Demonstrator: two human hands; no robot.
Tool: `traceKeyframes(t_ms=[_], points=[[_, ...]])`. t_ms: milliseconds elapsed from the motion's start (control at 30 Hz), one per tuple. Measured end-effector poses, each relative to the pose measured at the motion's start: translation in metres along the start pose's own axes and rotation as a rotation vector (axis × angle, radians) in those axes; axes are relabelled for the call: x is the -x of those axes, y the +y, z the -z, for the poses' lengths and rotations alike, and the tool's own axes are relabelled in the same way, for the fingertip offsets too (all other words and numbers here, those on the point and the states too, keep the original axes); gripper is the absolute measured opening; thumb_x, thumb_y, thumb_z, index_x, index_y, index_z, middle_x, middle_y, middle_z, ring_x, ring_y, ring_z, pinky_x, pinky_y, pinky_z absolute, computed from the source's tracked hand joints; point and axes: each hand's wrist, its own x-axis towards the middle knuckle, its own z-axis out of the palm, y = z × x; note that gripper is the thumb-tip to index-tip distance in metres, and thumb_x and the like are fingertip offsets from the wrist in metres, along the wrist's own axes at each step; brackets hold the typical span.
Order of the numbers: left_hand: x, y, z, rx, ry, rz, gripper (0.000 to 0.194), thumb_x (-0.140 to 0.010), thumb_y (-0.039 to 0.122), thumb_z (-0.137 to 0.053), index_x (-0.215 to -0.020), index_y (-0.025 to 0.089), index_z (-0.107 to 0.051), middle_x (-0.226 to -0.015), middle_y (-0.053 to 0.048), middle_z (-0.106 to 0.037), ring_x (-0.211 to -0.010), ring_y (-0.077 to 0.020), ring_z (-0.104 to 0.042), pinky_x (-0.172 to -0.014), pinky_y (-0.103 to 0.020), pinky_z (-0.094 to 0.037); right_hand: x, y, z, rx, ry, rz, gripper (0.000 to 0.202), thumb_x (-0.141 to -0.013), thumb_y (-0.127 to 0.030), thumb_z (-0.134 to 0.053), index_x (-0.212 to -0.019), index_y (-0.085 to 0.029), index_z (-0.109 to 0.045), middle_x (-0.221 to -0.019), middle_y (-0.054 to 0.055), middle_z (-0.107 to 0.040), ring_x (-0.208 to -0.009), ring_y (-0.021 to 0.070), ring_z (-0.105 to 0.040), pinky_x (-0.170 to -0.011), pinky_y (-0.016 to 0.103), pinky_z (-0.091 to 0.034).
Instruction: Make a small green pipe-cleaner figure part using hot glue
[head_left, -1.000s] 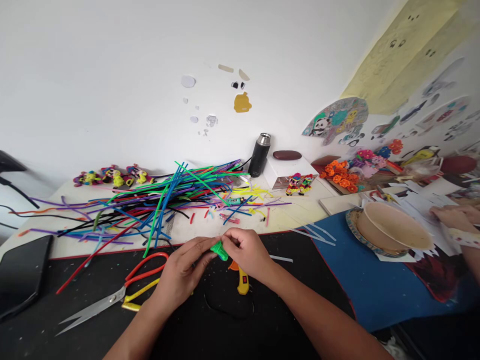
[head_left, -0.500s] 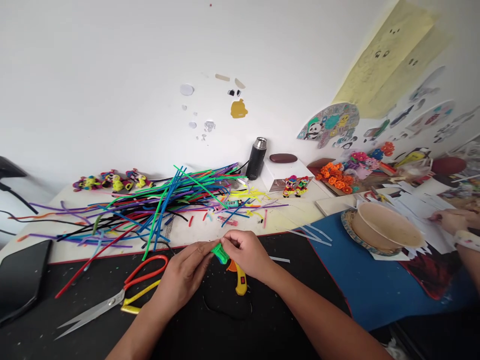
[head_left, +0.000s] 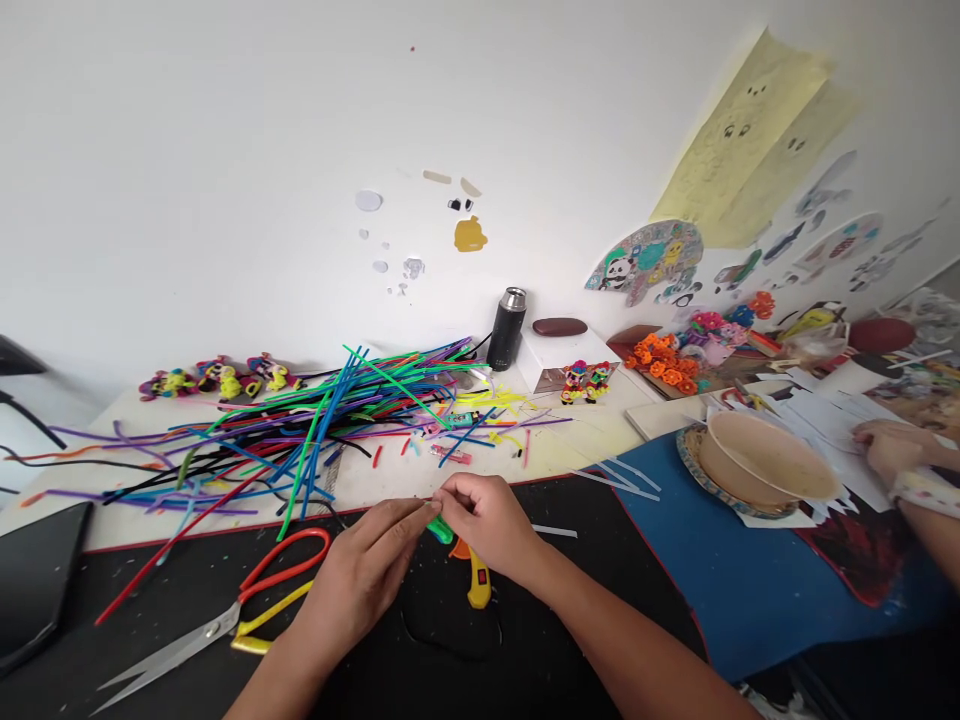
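Fingertips of my left hand point(head_left: 379, 560) and my right hand point(head_left: 484, 520) meet over a small bright green fuzzy piece point(head_left: 439, 530), which looks like bent pipe cleaner. Both hands pinch it, and the fingers cover most of it. Just below my right hand, a yellow and orange tool point(head_left: 478, 585), seemingly a glue gun, lies on the black mat point(head_left: 555, 630), partly hidden. To the left of my left hand rest large scissors point(head_left: 217, 625) with red and yellow handles, their blades slightly apart.
Loose pipe cleaners point(head_left: 300, 430) are heaped behind the mat. Farther back are a black flask point(head_left: 507, 330), a white box point(head_left: 540, 360) and small figures point(head_left: 585, 382). A bowl point(head_left: 772, 460) stands right on a blue mat point(head_left: 675, 540). Another person's hand point(head_left: 892, 450) is over papers.
The camera view has shifted a little. Less of the green piece shows now, as my fingers have closed further over it. Both hands stay together on it.
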Motion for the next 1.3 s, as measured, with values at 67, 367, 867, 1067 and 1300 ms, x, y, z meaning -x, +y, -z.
traceKeyframes(t_ms=[67,367,867,1067,1300], points=[[0.000,0.001,0.000,0.002,-0.005,0.008,0.046,-0.106,0.010,-0.054,-0.147,0.027,-0.064,-0.127,-0.013,-0.078,-0.112,-0.0226,-0.077,-0.097,-0.032,-0.063,0.000,0.001,0.000,0.001,0.002,-0.003,0.026,-0.094,-0.034,-0.060,-0.073,-0.018,-0.065,-0.059,-0.005,-0.048,-0.057,0.0124,-0.041,-0.055,0.025,-0.030],[-0.005,0.005,-0.003,0.061,0.014,0.040,0.042,-0.104,0.011,-0.060,-0.141,0.027,-0.068,-0.124,-0.010,-0.079,-0.110,-0.0217,-0.078,-0.099,-0.029,-0.062,0.000,0.009,0.001,0.073,0.023,0.041,0.030,-0.095,-0.034,-0.059,-0.070,-0.019,-0.064,-0.057,-0.005,-0.045,-0.055,0.0125,-0.039,-0.054,0.026,-0.029],[-0.008,0.011,-0.005,0.354,0.080,0.278,0.018,-0.101,0.018,-0.068,-0.115,0.026,-0.076,-0.109,-0.006,-0.082,-0.096,-0.0202,-0.079,-0.088,-0.027,-0.063,0.003,-0.002,-0.004,0.117,0.139,0.156,0.027,-0.094,-0.029,-0.058,-0.069,-0.019,-0.062,-0.053,-0.006,-0.046,-0.050,0.0104,-0.041,-0.053,0.024,-0.030],[-0.012,0.019,-0.009,0.471,0.054,0.408,0.015,-0.094,0.024,-0.077,-0.109,0.026,-0.075,-0.101,-0.003,-0.079,-0.092,-0.0200,-0.076,-0.082,-0.026,-0.060,0.006,-0.002,-0.006,0.069,0.116,0.130,0.029,-0.095,-0.030,-0.057,-0.068,-0.020,-0.058,-0.054,-0.006,-0.044,-0.051,0.0102,-0.038,-0.052,0.024,-0.028],[-0.014,0.024,-0.011,0.641,0.069,0.625,0.011,-0.095,0.033,-0.073,-0.101,0.024,-0.074,-0.098,-0.004,-0.076,-0.088,-0.0199,-0.072,-0.080,-0.027,-0.057,0.006,-0.007,-0.009,0.016,0.131,0.096,0.029,-0.095,-0.031,-0.057,-0.070,-0.019,-0.060,-0.054,-0.007,-0.043,-0.050,0.0100,-0.037,-0.050,0.024,-0.027]])
